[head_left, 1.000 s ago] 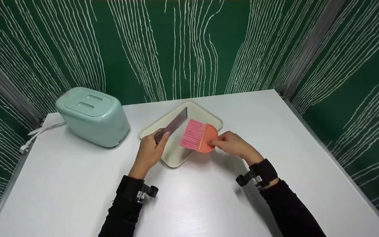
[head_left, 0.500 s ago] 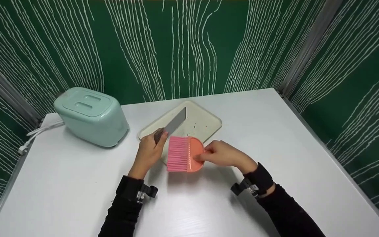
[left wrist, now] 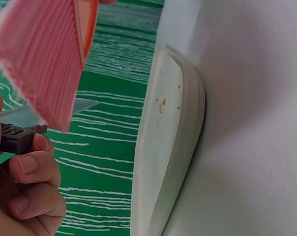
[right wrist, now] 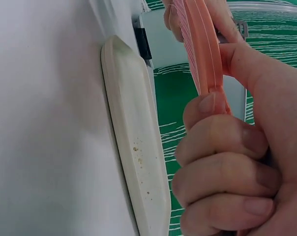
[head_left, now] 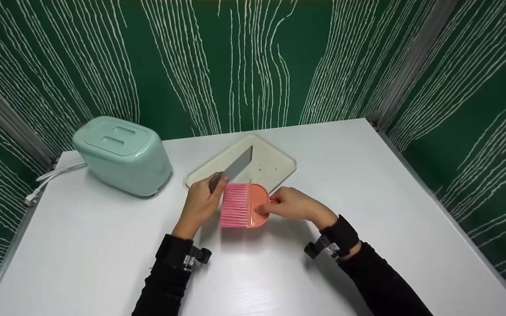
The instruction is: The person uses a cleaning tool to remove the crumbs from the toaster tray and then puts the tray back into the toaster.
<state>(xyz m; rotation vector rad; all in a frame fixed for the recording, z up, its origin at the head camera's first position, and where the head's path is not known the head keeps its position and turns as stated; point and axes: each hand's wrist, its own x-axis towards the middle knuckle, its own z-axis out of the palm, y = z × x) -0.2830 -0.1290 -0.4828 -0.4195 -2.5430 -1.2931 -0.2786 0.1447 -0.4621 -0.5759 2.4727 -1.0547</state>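
Note:
In the head view my left hand (head_left: 200, 197) grips the dark ribbed handle of a knife (head_left: 239, 164), whose flat grey blade points away over the cream tray (head_left: 207, 166). My right hand (head_left: 299, 204) holds a small orange hand brush (head_left: 258, 205), thumb on its flat back and fingers curled round its handle. The brush's pink bristles (left wrist: 40, 59) point left, close to the left hand, above the tray's near corner, which they hide. Small brown crumbs (right wrist: 138, 152) lie on the tray. Whether the bristles touch the knife I cannot tell.
A mint-green toaster (head_left: 123, 156) with a lid stands at the back left, its white cord and plug (head_left: 37, 193) beside it at the table's left edge. Green walls with white streaks (head_left: 253, 66) enclose the white table (head_left: 345, 166).
My right hand has brought the brush from over the tray toward me and to the left, turning the bristles leftward. The knife tip has shifted slightly; the left hand has barely moved.

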